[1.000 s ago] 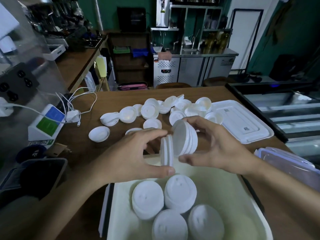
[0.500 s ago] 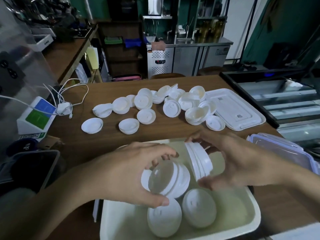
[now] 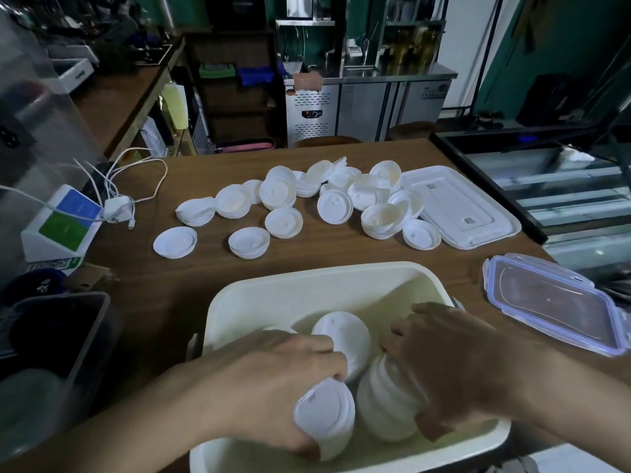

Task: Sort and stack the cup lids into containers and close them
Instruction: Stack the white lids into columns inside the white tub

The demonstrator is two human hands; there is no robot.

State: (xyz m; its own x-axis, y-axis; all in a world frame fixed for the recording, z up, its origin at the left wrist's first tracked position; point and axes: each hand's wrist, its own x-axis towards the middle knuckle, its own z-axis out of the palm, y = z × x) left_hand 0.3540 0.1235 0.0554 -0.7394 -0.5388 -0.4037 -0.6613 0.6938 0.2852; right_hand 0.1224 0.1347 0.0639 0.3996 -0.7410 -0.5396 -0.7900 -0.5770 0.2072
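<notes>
Left hand point(image 3: 273, 387) and right hand point(image 3: 454, 367) round half-hidden lid stacks point(image 3: 324, 414)

Surface point(image 3: 205, 278): dark wood grain, matt. Cup lids point(image 3: 283, 222): thin white moulded plastic, matt. Container point(image 3: 307, 288) at 6 o'clock: cream plastic, smooth, faint sheen. Flat lid point(image 3: 553, 305) at 3 o'clock: clear glossy plastic, lilac rim. Cabinet point(image 3: 368, 104) at 12 o'clock: brushed metal.

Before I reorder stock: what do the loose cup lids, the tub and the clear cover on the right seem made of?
The cup lids: probably thin white moulded plastic, slightly see-through with a soft sheen. The tub: thick cream plastic, smooth and opaque, with a rounded rim. The clear cover: glossy transparent plastic; the table shows through it, and it has bluish edge clips.
</notes>
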